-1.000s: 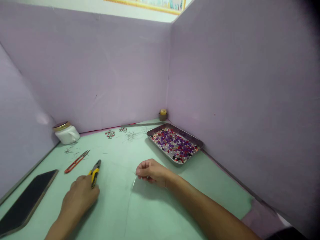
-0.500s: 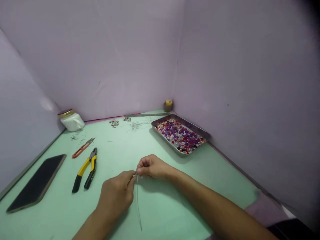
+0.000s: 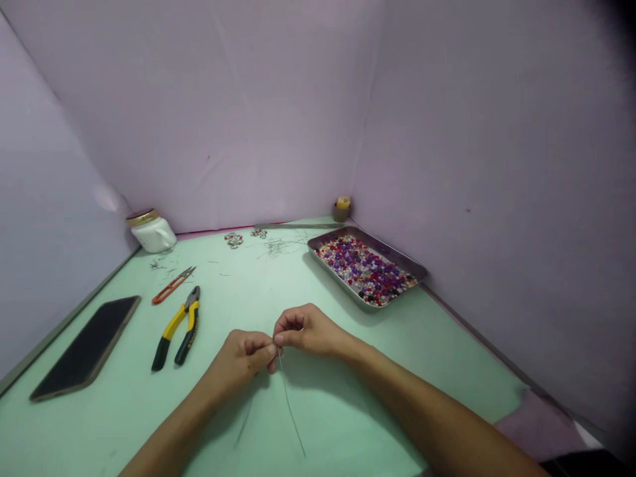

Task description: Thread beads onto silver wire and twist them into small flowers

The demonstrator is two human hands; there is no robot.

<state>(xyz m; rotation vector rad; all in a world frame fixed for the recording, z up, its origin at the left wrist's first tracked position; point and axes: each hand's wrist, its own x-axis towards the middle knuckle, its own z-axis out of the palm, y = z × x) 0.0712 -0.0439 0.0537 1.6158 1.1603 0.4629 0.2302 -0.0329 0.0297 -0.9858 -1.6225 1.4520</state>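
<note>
My left hand [image 3: 251, 354] is closed, thumb and fingers pinching a thin wire [image 3: 291, 404] near its upper end. Fingertip to fingertip with it, my right hand [image 3: 303, 329] also pinches at the same spot. From there the wire hangs down toward the table's near side, and a fainter strand or its shadow shows further left. Whatever small piece sits between the fingertips is mostly hidden. To the right, beyond my hands, a metal tray [image 3: 338, 281] holds many red, purple, clear and black beads [image 3: 365, 265].
Yellow-and-black pliers [image 3: 189, 324], orange thread snips [image 3: 171, 288] and a dark phone [image 3: 87, 348] lie on the left. A white jar [image 3: 154, 233] stands behind them. Beaded wire pieces [image 3: 233, 240], loose wires [image 3: 275, 247] and a small yellow-topped pot [image 3: 342, 209] are at the back.
My left hand has turned, so its thumb and curled fingers now show at the pinch. The wire's lower end has swung right. The whole view has shifted slightly.
</note>
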